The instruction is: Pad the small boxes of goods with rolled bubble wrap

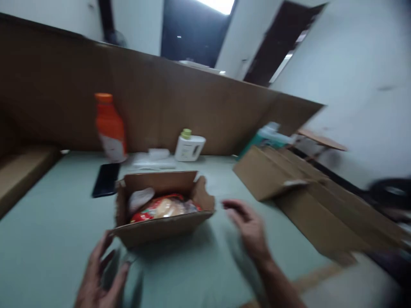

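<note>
A small open cardboard box stands on the pale green tabletop, between my two hands. Inside it lie a red and clear food packet and a whitish item whose kind I cannot make out. My left hand is at the box's near left corner, fingers apart and curved, holding nothing; whether a fingertip touches the cardboard is unclear. Just off the box's right end, my right hand hovers with thumb and fingers parted and nothing between them. Motion blurs the whole view somewhat.
Behind the box stand an orange bottle, a white jug with a green cap and clear plastic packaging. A black phone lies to the left. Larger cardboard boxes fill the right side, beside a teal bottle. A cardboard wall closes the back.
</note>
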Motion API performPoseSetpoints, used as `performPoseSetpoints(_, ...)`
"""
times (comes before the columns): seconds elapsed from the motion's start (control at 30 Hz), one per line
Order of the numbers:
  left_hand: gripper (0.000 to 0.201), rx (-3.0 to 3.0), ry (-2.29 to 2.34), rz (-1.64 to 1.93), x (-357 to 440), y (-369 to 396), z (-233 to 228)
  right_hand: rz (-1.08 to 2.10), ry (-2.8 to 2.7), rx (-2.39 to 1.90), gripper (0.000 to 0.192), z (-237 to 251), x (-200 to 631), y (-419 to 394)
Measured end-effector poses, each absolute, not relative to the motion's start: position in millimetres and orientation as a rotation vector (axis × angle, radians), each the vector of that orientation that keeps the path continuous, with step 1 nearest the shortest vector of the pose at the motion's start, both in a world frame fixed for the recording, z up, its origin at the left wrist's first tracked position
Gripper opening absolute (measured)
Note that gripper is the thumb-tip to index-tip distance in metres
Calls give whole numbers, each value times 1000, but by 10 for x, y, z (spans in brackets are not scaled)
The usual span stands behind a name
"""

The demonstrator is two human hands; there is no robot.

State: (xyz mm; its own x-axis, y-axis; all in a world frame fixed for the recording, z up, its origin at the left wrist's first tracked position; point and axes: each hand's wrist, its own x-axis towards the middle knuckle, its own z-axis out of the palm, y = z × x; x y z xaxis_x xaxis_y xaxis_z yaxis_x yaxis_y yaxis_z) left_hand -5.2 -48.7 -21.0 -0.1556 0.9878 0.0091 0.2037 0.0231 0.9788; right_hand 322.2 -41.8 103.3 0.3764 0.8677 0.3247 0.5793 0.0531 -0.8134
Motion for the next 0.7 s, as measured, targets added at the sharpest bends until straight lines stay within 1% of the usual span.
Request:
performPoseSetpoints(0.07, 88, 1242, 1509, 1194, -75, -373, -151, 629, -1426, -1610, 49, 658, 3064, -445)
performPoseSetpoints(0.1, 88, 1246, 1508, 1174, -54, -294, -114, 743, -1484, -1547, 58, 520, 2969, -385)
performPoseSetpoints(0.17, 83, 1282, 1484, 1129, 54, -150, -18, 805, -1489, -1445, 65, 370, 2795, -216)
performPoseSetpoints(0.27, 76, 1326, 1452, 1116, 319, -20, 145, 734, -1373, -1444, 60, 364, 2703, -87)
performPoseSetpoints(0.33, 73, 1327, 1399, 1147, 533, 19, 219, 673, -1297, -1491, 55, 388, 2824, -146)
performPoseSetpoints(0.4, 70, 1375, 1279, 1172, 746, -4, 240, 606, -1237, -1548, 52, 375, 3050, -316)
performPoseSetpoints(0.5, 70, 1479, 1141, 1120, 937, -198, 156, 513, -1146, -1685, 53, 277, 3326, -755)
performPoseSetpoints(0.6, 67, 1496, 1185, 1041, 808, -449, -32, 495, -1105, -1777, 52, 141, 3321, -1189)
performPoseSetpoints(0.7, 59, 1491, 1337, 980, 445, -623, -182, 562, -1171, -1741, 54, 85, 3199, -1353)
